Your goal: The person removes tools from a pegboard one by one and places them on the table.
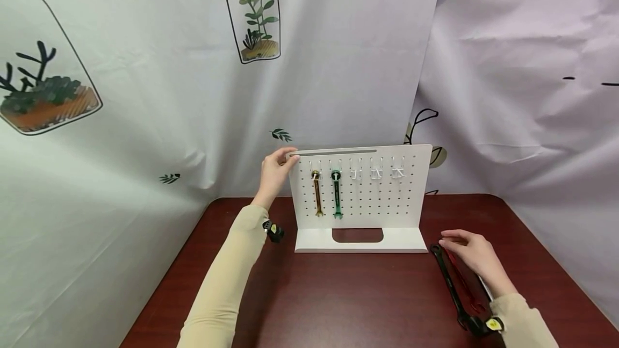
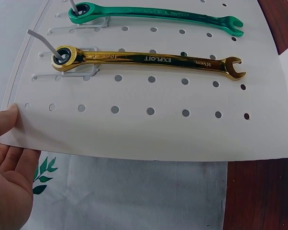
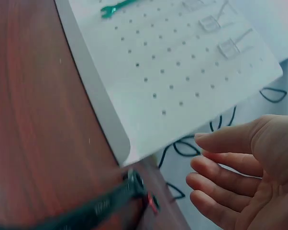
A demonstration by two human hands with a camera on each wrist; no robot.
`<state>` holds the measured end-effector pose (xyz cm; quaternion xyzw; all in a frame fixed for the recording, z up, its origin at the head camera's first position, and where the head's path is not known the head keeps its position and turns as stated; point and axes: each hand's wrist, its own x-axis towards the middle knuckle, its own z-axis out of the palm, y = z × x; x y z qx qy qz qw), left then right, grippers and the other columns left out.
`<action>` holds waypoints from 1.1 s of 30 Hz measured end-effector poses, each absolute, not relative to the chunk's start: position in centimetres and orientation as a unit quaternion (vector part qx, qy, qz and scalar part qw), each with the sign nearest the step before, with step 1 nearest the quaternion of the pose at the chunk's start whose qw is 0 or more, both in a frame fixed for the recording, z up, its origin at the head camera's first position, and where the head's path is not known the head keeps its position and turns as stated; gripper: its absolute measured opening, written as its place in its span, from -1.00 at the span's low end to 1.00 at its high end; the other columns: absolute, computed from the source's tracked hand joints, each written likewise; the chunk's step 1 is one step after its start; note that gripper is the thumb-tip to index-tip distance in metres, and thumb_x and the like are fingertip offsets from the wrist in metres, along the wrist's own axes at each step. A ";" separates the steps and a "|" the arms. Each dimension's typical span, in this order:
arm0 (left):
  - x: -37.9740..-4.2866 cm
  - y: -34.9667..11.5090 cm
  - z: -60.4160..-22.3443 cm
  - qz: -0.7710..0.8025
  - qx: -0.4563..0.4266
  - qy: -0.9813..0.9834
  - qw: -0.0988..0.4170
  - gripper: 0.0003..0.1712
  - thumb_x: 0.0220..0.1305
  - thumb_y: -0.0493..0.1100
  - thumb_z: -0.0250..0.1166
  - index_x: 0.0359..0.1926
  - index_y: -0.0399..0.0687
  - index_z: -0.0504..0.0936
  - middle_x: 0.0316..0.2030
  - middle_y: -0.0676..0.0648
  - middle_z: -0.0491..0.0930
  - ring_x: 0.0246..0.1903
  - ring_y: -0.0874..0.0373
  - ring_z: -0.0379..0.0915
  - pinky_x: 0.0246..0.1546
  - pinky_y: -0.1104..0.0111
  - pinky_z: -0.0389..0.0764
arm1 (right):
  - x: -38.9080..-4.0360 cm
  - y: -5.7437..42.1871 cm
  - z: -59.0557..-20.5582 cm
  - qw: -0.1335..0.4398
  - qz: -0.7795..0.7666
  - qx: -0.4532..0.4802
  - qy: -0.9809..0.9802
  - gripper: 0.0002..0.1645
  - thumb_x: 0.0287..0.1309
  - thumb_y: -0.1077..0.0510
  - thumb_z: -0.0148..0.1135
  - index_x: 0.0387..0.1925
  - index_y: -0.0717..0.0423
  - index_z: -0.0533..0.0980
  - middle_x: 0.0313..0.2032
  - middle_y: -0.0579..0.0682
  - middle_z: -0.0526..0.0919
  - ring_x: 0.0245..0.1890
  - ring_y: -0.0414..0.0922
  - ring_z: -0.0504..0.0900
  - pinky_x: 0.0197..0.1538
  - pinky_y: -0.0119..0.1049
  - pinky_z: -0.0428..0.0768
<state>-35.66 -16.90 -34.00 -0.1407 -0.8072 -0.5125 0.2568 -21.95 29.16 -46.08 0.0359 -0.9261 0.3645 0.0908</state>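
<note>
A white pegboard (image 1: 377, 208) stands upright on the table. My left hand (image 1: 276, 173) grips its upper left corner, thumb in front and fingers behind. Two combination wrenches hang by their ring ends on its hooks: a gold one (image 2: 149, 60) marked 10mm and a green one (image 2: 168, 15). To the right of the board lie a black wrench (image 1: 450, 281) and a red wrench (image 1: 465, 282). Over their far ends hovers my right hand (image 3: 244, 167), fingers loosely bent and holding nothing. A silvery piece (image 1: 485, 288) is partly hidden beneath the right wrist.
Three clear hooks (image 1: 376, 171) carry nothing on the board's right half. The board's base (image 1: 314, 240) has a cutout and rests on the dark red table (image 1: 358, 299). A patterned white cloth (image 1: 338, 85) hangs behind and at both sides.
</note>
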 end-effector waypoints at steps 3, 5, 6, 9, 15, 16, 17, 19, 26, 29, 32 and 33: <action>-35.6 -16.9 -34.0 -0.512 -0.142 -0.807 0.257 -0.66 0.36 -0.06 0.38 0.07 -0.10 0.71 -0.27 -0.14 0.72 -0.25 0.03 0.62 -0.31 0.28 0.46 | -22.5 28.0 -45.6 0.090 0.377 0.041 -0.921 -0.50 0.29 -0.02 0.36 0.08 0.27 0.63 -0.11 0.20 0.73 -0.22 0.03 0.65 -0.21 -0.16 0.54; -35.6 -16.9 -33.9 -0.510 -0.144 -0.808 0.259 -0.66 0.36 -0.07 0.37 0.07 -0.11 0.71 -0.27 -0.14 0.72 -0.24 0.03 0.62 -0.31 0.29 0.47 | -22.8 27.2 -45.3 0.090 0.384 0.041 -0.918 -0.50 0.28 -0.03 0.38 0.08 0.25 0.64 -0.11 0.16 0.74 -0.22 -0.04 0.64 -0.22 -0.22 0.52; -35.6 -16.9 -33.9 -0.509 -0.144 -0.808 0.260 -0.66 0.36 -0.07 0.37 0.08 -0.11 0.71 -0.26 -0.14 0.72 -0.23 0.02 0.63 -0.30 0.29 0.48 | -23.0 26.8 -45.2 0.090 0.387 0.044 -0.916 -0.50 0.27 -0.03 0.38 0.08 0.24 0.64 -0.12 0.15 0.75 -0.23 -0.03 0.65 -0.21 -0.23 0.52; -35.6 -16.9 -33.8 -0.508 -0.145 -0.807 0.263 -0.66 0.36 -0.07 0.37 0.07 -0.11 0.71 -0.26 -0.14 0.72 -0.22 0.02 0.64 -0.30 0.29 0.48 | -23.6 25.5 -44.8 0.092 0.393 0.055 -0.913 -0.52 0.26 -0.01 0.39 0.06 0.24 0.65 -0.14 0.14 0.75 -0.18 0.03 0.68 -0.15 -0.18 0.54; -35.5 -16.8 -33.9 -0.507 -0.141 -0.810 0.260 -0.65 0.37 -0.07 0.37 0.09 -0.13 0.70 -0.27 -0.14 0.72 -0.23 0.00 0.63 -0.32 0.28 0.47 | -24.7 23.0 -44.4 0.078 0.422 0.069 -0.901 -0.51 0.28 0.00 0.38 0.09 0.26 0.63 -0.09 0.14 0.75 -0.05 0.10 0.68 -0.05 -0.08 0.56; -35.5 -16.8 -33.9 -0.506 -0.139 -0.810 0.260 -0.64 0.37 -0.07 0.37 0.09 -0.14 0.70 -0.27 -0.14 0.72 -0.23 0.01 0.63 -0.31 0.29 0.48 | -24.9 22.5 -44.3 0.074 0.429 0.070 -0.897 -0.51 0.28 0.00 0.38 0.10 0.26 0.62 -0.09 0.14 0.75 -0.04 0.09 0.68 -0.03 -0.08 0.56; -35.4 -16.8 -33.9 -0.506 -0.138 -0.811 0.259 -0.64 0.37 -0.07 0.37 0.09 -0.14 0.70 -0.27 -0.15 0.72 -0.23 0.01 0.63 -0.31 0.29 0.47 | -25.1 22.0 -44.3 0.070 0.437 0.075 -0.894 -0.51 0.29 0.02 0.37 0.11 0.27 0.62 -0.08 0.14 0.74 -0.04 0.09 0.68 -0.02 -0.07 0.55; -35.4 -16.8 -33.9 -0.508 -0.136 -0.810 0.259 -0.64 0.37 -0.06 0.37 0.09 -0.13 0.70 -0.26 -0.14 0.72 -0.22 0.01 0.64 -0.30 0.29 0.48 | -25.4 21.1 -44.2 0.068 0.446 0.084 -0.889 -0.50 0.29 0.03 0.37 0.12 0.28 0.61 -0.09 0.14 0.74 -0.04 0.09 0.69 0.00 -0.04 0.55; -35.3 -16.8 -34.0 -0.509 -0.139 -0.808 0.262 -0.66 0.37 -0.08 0.37 0.08 -0.14 0.70 -0.26 -0.16 0.73 -0.22 0.01 0.64 -0.30 0.29 0.48 | -26.5 18.1 -43.6 0.062 0.464 0.107 -0.877 -0.50 0.31 0.06 0.35 0.15 0.30 0.59 -0.06 0.15 0.73 -0.03 0.08 0.68 0.02 0.00 0.57; -35.3 -16.8 -34.0 -0.508 -0.139 -0.808 0.264 -0.66 0.37 -0.10 0.37 0.08 -0.15 0.70 -0.26 -0.16 0.72 -0.22 0.01 0.64 -0.29 0.30 0.48 | -26.9 16.9 -43.2 0.059 0.472 0.113 -0.872 -0.50 0.31 0.05 0.35 0.15 0.29 0.59 -0.05 0.14 0.73 -0.03 0.07 0.68 0.02 -0.01 0.56; -35.4 -16.8 -34.0 -0.508 -0.141 -0.807 0.265 -0.66 0.37 -0.11 0.37 0.08 -0.17 0.70 -0.26 -0.16 0.72 -0.22 0.00 0.64 -0.29 0.28 0.49 | -27.2 15.8 -42.7 0.060 0.480 0.123 -0.867 -0.51 0.31 0.04 0.35 0.14 0.28 0.60 -0.04 0.13 0.73 -0.04 0.06 0.68 0.02 -0.02 0.56; -35.4 -16.7 -33.9 -0.508 -0.141 -0.807 0.266 -0.66 0.36 -0.11 0.37 0.08 -0.17 0.70 -0.25 -0.16 0.73 -0.22 0.00 0.64 -0.29 0.28 0.49 | -27.2 15.4 -42.5 0.060 0.482 0.127 -0.865 -0.51 0.31 0.04 0.35 0.14 0.27 0.60 -0.05 0.13 0.73 -0.04 0.05 0.68 0.02 -0.02 0.57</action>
